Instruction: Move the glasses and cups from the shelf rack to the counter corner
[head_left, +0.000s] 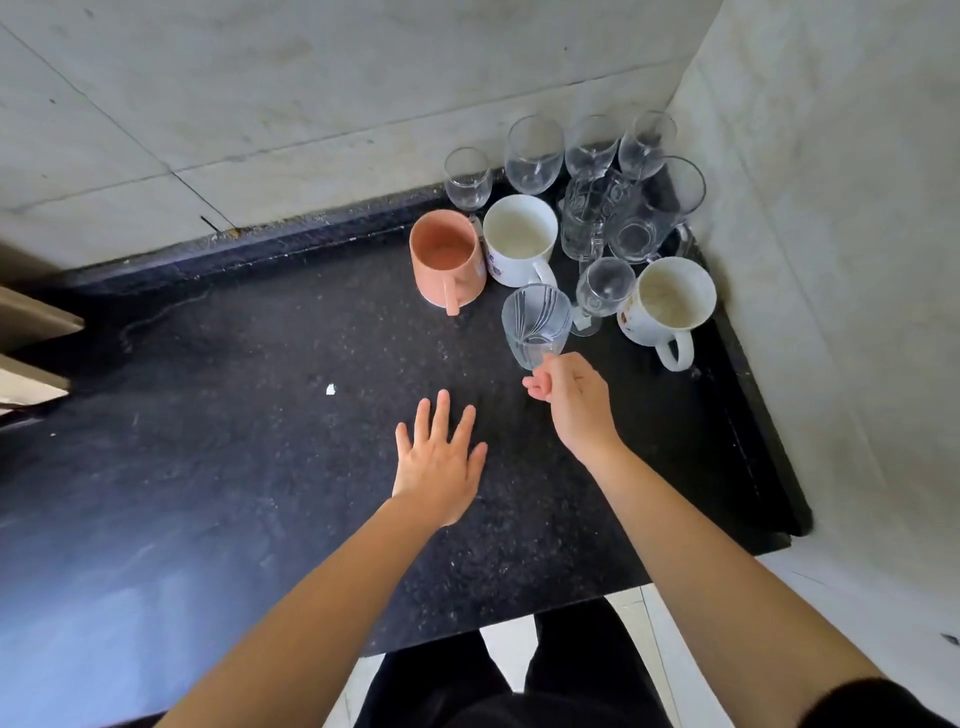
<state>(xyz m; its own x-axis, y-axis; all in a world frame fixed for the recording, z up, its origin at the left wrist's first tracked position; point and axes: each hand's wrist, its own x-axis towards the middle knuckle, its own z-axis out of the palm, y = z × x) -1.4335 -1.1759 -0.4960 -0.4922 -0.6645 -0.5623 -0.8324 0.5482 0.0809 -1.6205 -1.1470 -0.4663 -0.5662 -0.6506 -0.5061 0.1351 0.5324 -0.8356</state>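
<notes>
Beside the pink mug (447, 260): frosted glass (535, 319), base hidden by the pinching right hand (569, 397); left hand (441, 462) nearby, spread wide, holding nothing.

Black desk (260, 415), flecked all over with fine pale speckles, with one small white fleck (330, 389) on it. A peach-pink mug (447, 260), plain, the same colour inside and out. A white mug (519, 239) with a small multicoloured print on its side. A second white mug (670, 301) with rust-brown marks on its side and a cream-tinged inside. A clear tumbler (535, 325), frosted, patterned with thin dark curving lines. Colourless stemmed glasses (535, 150). Pale grey wall tiles (311, 104), faintly marbled. A black sleeve (883, 701).
</notes>
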